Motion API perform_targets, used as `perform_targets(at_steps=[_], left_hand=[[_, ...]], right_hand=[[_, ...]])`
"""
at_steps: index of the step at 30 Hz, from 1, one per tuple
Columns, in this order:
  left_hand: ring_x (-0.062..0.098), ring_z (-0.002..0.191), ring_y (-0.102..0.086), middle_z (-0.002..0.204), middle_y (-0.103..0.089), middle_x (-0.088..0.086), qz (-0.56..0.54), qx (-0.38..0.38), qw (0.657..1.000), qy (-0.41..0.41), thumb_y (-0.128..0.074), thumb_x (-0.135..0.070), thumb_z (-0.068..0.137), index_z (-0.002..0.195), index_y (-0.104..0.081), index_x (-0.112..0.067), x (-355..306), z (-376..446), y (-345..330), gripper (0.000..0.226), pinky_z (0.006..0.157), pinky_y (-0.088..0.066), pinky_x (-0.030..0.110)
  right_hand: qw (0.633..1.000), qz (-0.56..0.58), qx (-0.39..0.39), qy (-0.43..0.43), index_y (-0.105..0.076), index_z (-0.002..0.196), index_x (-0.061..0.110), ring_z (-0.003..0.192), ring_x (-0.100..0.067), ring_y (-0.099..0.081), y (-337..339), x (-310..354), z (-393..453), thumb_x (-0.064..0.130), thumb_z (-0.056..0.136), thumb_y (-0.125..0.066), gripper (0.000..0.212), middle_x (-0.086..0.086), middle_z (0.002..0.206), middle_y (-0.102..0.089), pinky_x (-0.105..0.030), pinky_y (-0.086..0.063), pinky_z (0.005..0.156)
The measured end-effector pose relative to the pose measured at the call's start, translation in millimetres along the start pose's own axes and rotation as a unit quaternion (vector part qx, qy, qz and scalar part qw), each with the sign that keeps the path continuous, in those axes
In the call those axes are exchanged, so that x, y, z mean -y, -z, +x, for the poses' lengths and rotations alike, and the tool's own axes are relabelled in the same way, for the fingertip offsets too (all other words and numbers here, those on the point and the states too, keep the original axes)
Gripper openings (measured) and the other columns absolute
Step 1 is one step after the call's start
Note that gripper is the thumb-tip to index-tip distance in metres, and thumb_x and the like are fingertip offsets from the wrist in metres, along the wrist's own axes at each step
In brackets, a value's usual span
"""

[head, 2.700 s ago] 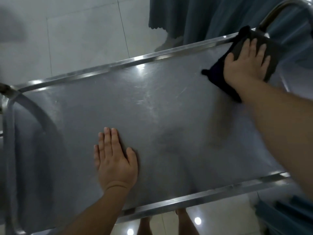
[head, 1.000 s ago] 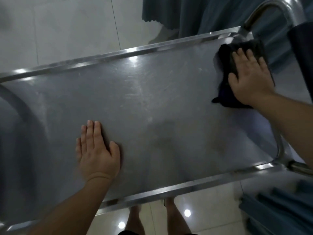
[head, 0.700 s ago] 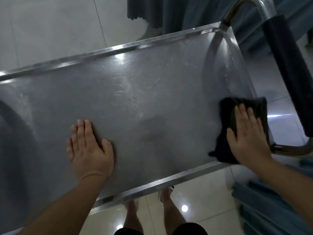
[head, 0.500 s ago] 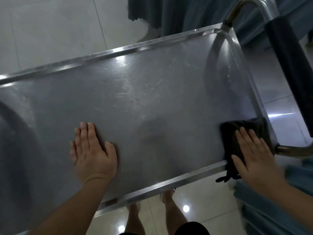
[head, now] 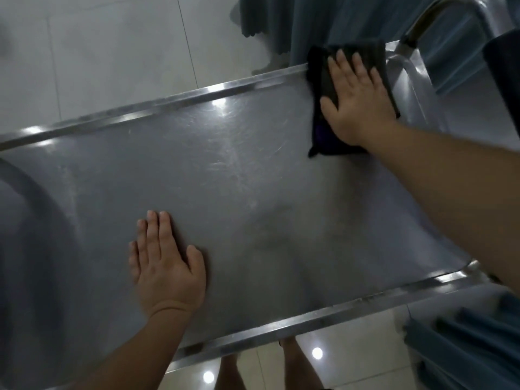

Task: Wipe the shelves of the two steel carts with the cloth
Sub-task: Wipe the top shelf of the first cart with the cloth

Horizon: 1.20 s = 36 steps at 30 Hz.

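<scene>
Pale floor tiles [head: 112, 52] gleam under us and a blue curtain [head: 295, 21] hangs at the far side, and from the head camera we're looking straight down on the top shelf [head: 225, 178] of a steel cart, its raised rim [head: 157, 104] catching the light. Our left hand [head: 166, 266] lies flat on the near part of the shelf, fingers straight and together, holding nothing; we'd say it's there to brace the cart so it doesn't roll while we scrub. Up in the far right corner our right hand [head: 357, 99] presses the dark cloth [head: 323, 80] down with fingers spread, palm on top, not gripping it, which keeps the cloth flat against the steel. Its far edge laps over the rim, right beside the curved handle [head: 419, 26]. We can't see any lower shelf or a second cart from here, so we judge plenty of wiping remains
</scene>
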<state>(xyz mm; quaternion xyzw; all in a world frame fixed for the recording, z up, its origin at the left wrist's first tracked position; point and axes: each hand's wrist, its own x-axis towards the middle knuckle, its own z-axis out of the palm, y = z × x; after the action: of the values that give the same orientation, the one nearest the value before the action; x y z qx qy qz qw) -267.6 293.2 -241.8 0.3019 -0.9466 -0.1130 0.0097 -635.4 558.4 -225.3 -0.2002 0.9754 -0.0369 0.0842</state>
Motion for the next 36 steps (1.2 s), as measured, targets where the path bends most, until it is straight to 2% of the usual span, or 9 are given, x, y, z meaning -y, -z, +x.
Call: perform_targets(at_steps=[6,11,14,17,23,25,30,33,36], left_hand=[[0.022,0.163,-0.009,0.176,-0.017,0.006,0.006,0.007,1.000,0.001,-0.037,-0.043,0.095,0.167,-0.022,-0.014,1,0,-1,0.079,0.132,-0.005,0.046],[0.022,0.163,-0.009,0.176,-0.017,0.005,0.002,0.003,1.000,0.002,-0.037,-0.043,0.095,0.167,-0.021,-0.015,2,0,-3,0.079,0.132,-0.008,0.049],[0.022,0.163,-0.010,0.176,-0.018,0.006,-0.003,-0.004,1.000,-0.002,-0.038,-0.042,0.096,0.168,-0.021,-0.015,3,-1,-4,0.079,0.132,-0.007,0.048],[0.023,0.163,-0.010,0.176,-0.018,0.006,-0.005,-0.007,1.000,-0.003,-0.038,-0.043,0.095,0.168,-0.021,-0.015,3,-3,-6,0.079,0.132,-0.007,0.048],[0.023,0.163,-0.011,0.176,-0.019,0.005,-0.004,-0.012,1.000,-0.004,-0.038,-0.044,0.096,0.167,-0.022,-0.015,5,0,-7,0.079,0.132,-0.005,0.046],[0.022,0.163,-0.010,0.176,-0.019,0.005,-0.001,-0.012,1.000,-0.006,-0.039,-0.044,0.096,0.167,-0.022,-0.015,5,0,-8,0.079,0.132,-0.005,0.045],[0.019,0.163,-0.006,0.176,-0.016,0.003,0.012,-0.006,1.000,-0.003,-0.039,-0.045,0.098,0.168,-0.018,-0.018,6,1,-9,0.079,0.132,0.001,0.039],[0.019,0.163,-0.005,0.177,-0.014,0.003,0.015,0.001,1.000,0.002,-0.039,-0.045,0.098,0.168,-0.017,-0.018,6,1,-7,0.078,0.131,0.004,0.038],[0.018,0.163,-0.004,0.177,-0.014,0.002,0.009,0.013,1.000,0.006,-0.038,-0.045,0.098,0.168,-0.017,-0.018,4,0,-4,0.078,0.132,0.002,0.040]], right_hand=[[1.000,0.007,-0.006,0.003,-0.005,0.167,0.024,0.161,-0.021,-0.002,-8,5,-23,0.062,0.101,-0.019,0.078,0.004,0.175,-0.002,-0.047,-0.002,0.129],[0.999,0.001,-0.008,0.053,-0.021,0.165,0.012,0.160,-0.028,-0.015,-24,19,-173,0.051,0.103,-0.036,0.075,-0.007,0.173,-0.020,-0.055,-0.014,0.128],[0.994,-0.028,0.024,0.107,-0.018,0.167,0.015,0.161,-0.027,-0.012,-41,22,-271,0.053,0.105,-0.031,0.074,-0.004,0.174,-0.015,-0.057,-0.015,0.127],[0.989,-0.042,0.066,0.129,-0.012,0.168,0.021,0.161,-0.024,-0.009,-47,20,-306,0.058,0.105,-0.023,0.074,0.002,0.175,-0.007,-0.053,-0.007,0.129],[0.993,-0.024,0.000,0.112,-0.024,0.166,0.019,0.160,-0.021,-0.013,-39,52,-206,0.054,0.103,-0.033,0.073,0.000,0.173,-0.019,-0.055,-0.017,0.127],[0.995,-0.014,-0.018,0.093,-0.023,0.166,0.020,0.160,-0.021,-0.013,-32,69,-145,0.055,0.101,-0.035,0.075,0.000,0.173,-0.021,-0.054,-0.014,0.128],[0.999,0.025,-0.012,0.043,-0.009,0.168,0.024,0.161,-0.021,-0.001,-14,111,-9,0.059,0.098,-0.022,0.079,0.004,0.175,-0.005,-0.050,-0.002,0.129],[0.999,0.037,-0.019,0.019,-0.005,0.168,0.022,0.161,-0.022,0.001,-15,128,8,0.057,0.099,-0.020,0.078,0.001,0.175,-0.003,-0.052,-0.001,0.129],[0.999,0.033,-0.011,0.041,-0.011,0.167,0.019,0.161,-0.024,-0.003,-19,138,-30,0.058,0.100,-0.022,0.079,-0.001,0.175,-0.007,-0.052,-0.004,0.129]])
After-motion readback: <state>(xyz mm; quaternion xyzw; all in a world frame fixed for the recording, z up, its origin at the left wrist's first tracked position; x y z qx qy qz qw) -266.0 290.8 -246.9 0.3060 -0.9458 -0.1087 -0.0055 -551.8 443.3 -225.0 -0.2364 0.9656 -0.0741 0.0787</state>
